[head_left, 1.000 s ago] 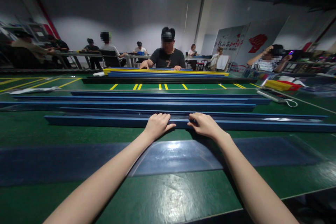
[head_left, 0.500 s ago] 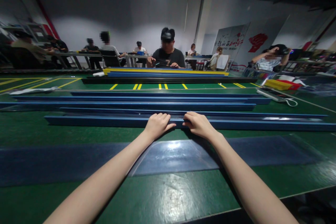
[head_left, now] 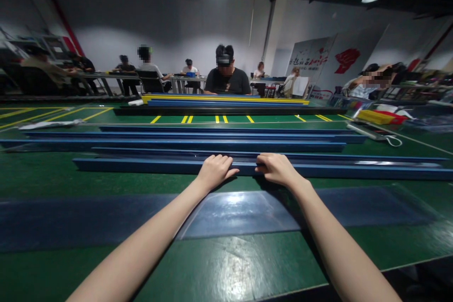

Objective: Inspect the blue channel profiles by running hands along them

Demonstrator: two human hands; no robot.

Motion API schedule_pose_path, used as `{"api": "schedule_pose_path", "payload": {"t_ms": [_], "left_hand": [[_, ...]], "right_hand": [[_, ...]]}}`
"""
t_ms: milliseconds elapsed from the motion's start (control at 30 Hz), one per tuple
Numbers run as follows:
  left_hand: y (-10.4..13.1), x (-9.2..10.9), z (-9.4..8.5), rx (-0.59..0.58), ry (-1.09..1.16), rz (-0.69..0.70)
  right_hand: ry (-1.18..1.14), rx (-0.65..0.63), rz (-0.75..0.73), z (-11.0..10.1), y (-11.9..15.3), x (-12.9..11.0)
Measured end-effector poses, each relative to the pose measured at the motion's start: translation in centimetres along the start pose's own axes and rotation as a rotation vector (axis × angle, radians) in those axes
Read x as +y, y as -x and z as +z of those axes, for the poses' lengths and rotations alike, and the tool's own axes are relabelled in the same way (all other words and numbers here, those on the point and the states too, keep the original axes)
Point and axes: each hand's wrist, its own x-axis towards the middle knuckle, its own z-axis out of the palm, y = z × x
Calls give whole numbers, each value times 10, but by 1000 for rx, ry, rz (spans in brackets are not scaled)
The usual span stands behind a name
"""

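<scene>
A long blue channel strip (head_left: 141,165) lies crosswise on the green table (head_left: 226,269). My left hand (head_left: 216,170) is closed over its near wall, fingers inside the channel and thumb on the near side. To the right, my right hand (head_left: 276,168) grips the same strip with curled fingers, a short gap from the left one. Clear film shows inside the channel toward the right. Nearer to me, a flat transparent sheet (head_left: 233,212) lies under my forearms.
Beyond the held strip lie more blue strips (head_left: 170,145), then a black strip (head_left: 226,111) and a yellow one (head_left: 226,99). A yellow and red item (head_left: 373,116) sits at the right. A person (head_left: 227,78) sits across the table.
The held strip has shifted slightly right with my hands, and my right hand is a little farther from my left. The person opposite has lowered their head and hands.
</scene>
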Motion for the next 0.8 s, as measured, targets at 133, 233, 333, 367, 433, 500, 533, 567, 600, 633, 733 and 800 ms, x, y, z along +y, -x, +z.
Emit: {"api": "schedule_pose_path", "payload": {"t_ms": [133, 233, 333, 367, 433, 500, 533, 567, 600, 633, 733, 800], "left_hand": [[0, 0, 0, 10, -9, -3], [0, 0, 0, 22, -22, -7], [0, 0, 1, 27, -33, -10], [0, 0, 1, 28, -39, -12], [0, 0, 0, 32, -52, -12], [0, 0, 0, 36, -62, -9], [0, 0, 0, 38, -65, -8], [0, 0, 0, 39, -68, -7], [0, 0, 0, 41, -71, -6], [0, 0, 0, 43, -74, -5], [0, 0, 0, 55, -81, -1], [0, 0, 1, 63, -83, -2]], "right_hand": [[5, -41, 71, -3, 6, 12], [7, -41, 105, -4, 9, 18], [4, -43, 126, -5, 11, 20], [1, -44, 129, -5, 11, 20], [-6, -43, 129, -5, 11, 19], [-10, -42, 127, -5, 11, 18], [-11, -42, 126, -5, 11, 17], [-11, -41, 126, -6, 11, 17], [-13, -40, 127, -6, 11, 16], [-15, -36, 125, -6, 11, 16], [-29, -19, 116, -6, 12, 16], [-34, -17, 114, -5, 12, 17]]}}
